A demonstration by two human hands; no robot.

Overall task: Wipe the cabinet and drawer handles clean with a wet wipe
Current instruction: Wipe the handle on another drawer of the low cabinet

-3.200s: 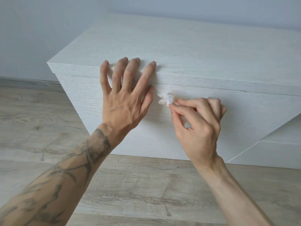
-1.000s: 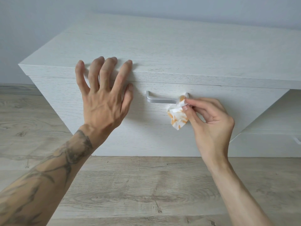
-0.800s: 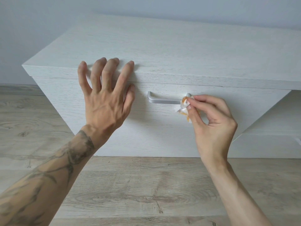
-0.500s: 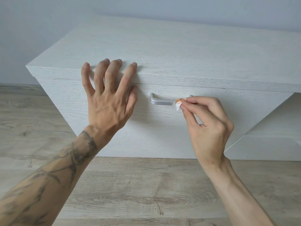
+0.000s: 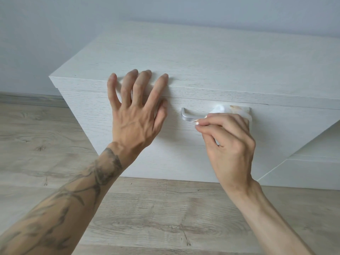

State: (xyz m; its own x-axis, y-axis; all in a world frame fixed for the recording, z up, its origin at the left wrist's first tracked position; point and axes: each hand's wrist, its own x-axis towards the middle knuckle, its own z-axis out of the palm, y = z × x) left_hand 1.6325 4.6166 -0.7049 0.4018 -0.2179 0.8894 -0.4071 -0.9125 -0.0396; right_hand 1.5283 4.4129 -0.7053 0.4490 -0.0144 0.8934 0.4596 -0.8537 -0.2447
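Wet wipe (image 5: 237,109) now flat over the handle's (image 5: 187,117) right half, no longer a small wad.

Bright, soft, even, cool light; only faint, diffuse shadows beside the left hand (image 5: 136,116) on the cabinet (image 5: 202,57); dull sheen on the handle (image 5: 188,117); wide-angle view splays the cabinet edges outward; wipe (image 5: 230,109) slightly blurred; floor (image 5: 147,208) grain sharp

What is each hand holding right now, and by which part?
The right hand pinches the wet wipe by its lower edge, just below the handle. The left hand holds nothing.
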